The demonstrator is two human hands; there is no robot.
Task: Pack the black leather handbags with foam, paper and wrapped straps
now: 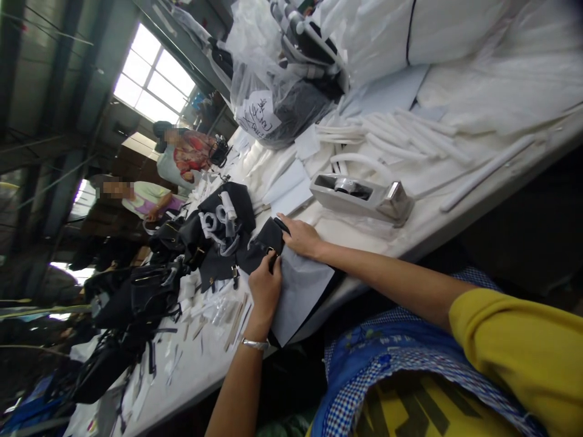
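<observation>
A black bag (pixel 265 235) with gold-coloured metal fittings lies on the table in front of me, with a white sheet (pixel 301 285) on its near side. My left hand (pixel 266 285), with a silver bracelet at the wrist, is closed round a dark strap of the bag, close to a gold buckle. At the bag's upper right edge, my right hand (pixel 300 237) is closed on another black strap-like part. The fingers partly cover both gripped spots. Just right of my right hand stands a grey tape dispenser (pixel 362 197).
More black bags (pixel 136 294) crowd the table's left side, some with wrapped handles. White padding strips (pixel 401 136) lie beyond the tape dispenser. A clear plastic bag (pixel 282 103) of dark items stands behind. Two people (pixel 195 152) work farther along the white table (pixel 200 358).
</observation>
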